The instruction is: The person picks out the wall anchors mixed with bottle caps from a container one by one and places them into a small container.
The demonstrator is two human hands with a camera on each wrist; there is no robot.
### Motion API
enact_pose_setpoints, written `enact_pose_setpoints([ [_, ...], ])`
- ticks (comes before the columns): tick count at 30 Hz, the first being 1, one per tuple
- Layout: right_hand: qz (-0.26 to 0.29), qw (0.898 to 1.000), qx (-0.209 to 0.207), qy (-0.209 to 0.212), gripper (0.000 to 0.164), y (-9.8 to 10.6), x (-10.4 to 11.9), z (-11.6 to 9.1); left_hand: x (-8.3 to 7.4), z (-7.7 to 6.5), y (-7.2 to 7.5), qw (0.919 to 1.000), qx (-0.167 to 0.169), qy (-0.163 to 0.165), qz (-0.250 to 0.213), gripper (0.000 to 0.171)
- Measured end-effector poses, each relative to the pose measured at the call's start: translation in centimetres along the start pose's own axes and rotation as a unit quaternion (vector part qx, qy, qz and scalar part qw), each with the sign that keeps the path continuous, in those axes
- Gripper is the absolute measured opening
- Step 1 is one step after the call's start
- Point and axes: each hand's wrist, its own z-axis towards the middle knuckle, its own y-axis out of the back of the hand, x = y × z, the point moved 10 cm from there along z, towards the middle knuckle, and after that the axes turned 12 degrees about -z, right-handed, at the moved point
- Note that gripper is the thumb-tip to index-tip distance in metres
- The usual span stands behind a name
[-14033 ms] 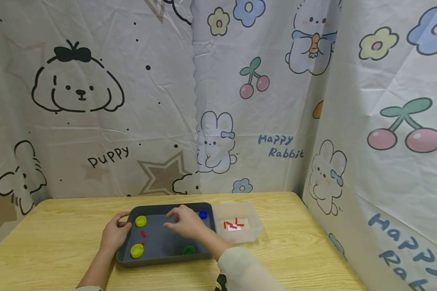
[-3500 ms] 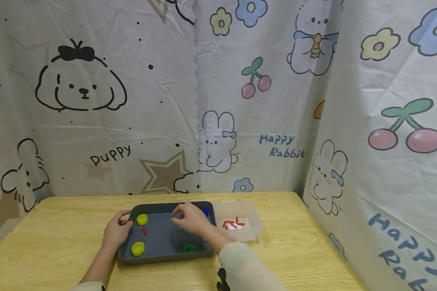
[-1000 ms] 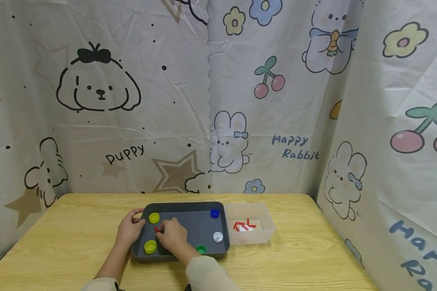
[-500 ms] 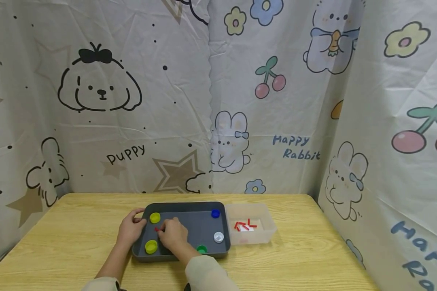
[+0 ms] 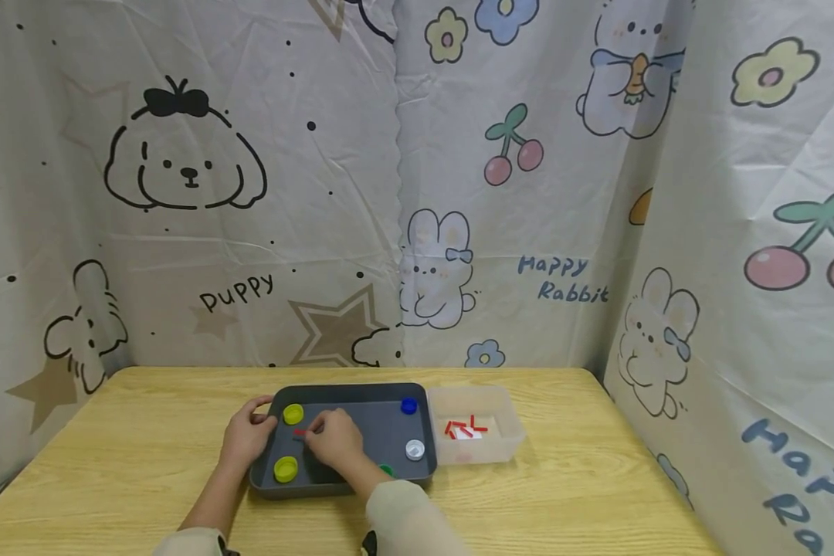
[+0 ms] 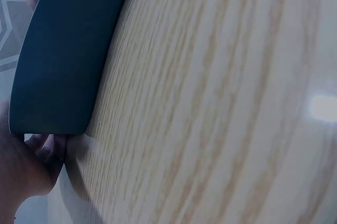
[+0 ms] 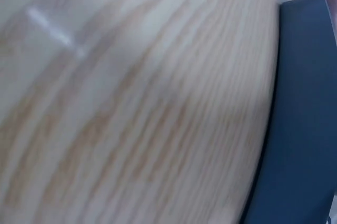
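Observation:
My left hand (image 5: 246, 434) grips the left end of a dark grey tray (image 5: 347, 488), thumb at its rim. In the left wrist view its curled fingers (image 6: 45, 153) show against the tray's end. Inside the tray, my right hand (image 5: 337, 439) pinches a small red stick (image 5: 300, 432) at its fingertips, with a thin shadow just below. Two yellow caps (image 5: 286, 469) lie at the tray's left side, one far and one near. At the right are a blue cap (image 5: 408, 405), a clear cap (image 5: 415, 449) and a green cap (image 5: 387, 469), partly hidden by my right forearm.
A translucent plastic box (image 5: 507, 448) stands against the tray's right side, with several red sticks (image 5: 466, 432) and a white paper piece inside. Both stand on a wood-grain table (image 5: 563, 502). A printed curtain (image 5: 333, 232) hangs behind and to the right.
Of two red sticks in the tray 14 seconds ago, one was gone 3.5 seconds ago. My right hand has moved left to the other, which has turned and lifted slightly. The left hand keeps its grip.

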Motion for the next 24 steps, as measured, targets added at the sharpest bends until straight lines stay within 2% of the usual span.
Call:
enact_pose_setpoints([
  [6, 0.082, 0.997, -0.003, 0.014, 0.008, 0.8, -0.9, 0.0, -0.3, -0.2, 0.1, 1.0000, -0.002, -0.004, 0.000, 0.045],
  [10, 0.104, 0.994, -0.005, 0.017, 0.008, 1.3, -1.6, 0.1, -0.7, -0.3, 0.5, 0.9998, -0.015, -0.009, 0.008, 0.044],
  [17, 0.140, 0.990, 0.002, 0.014, 0.008, 2.2, -2.7, 0.1, -0.6, -0.3, 0.1, 0.9999, 0.004, -0.006, 0.010, 0.046],
  [24, 0.166, 0.986, 0.018, 0.009, 0.008, 3.3, -3.6, 0.0, -0.5, -0.2, -0.1, 0.9999, 0.001, -0.007, 0.013, 0.046],
])
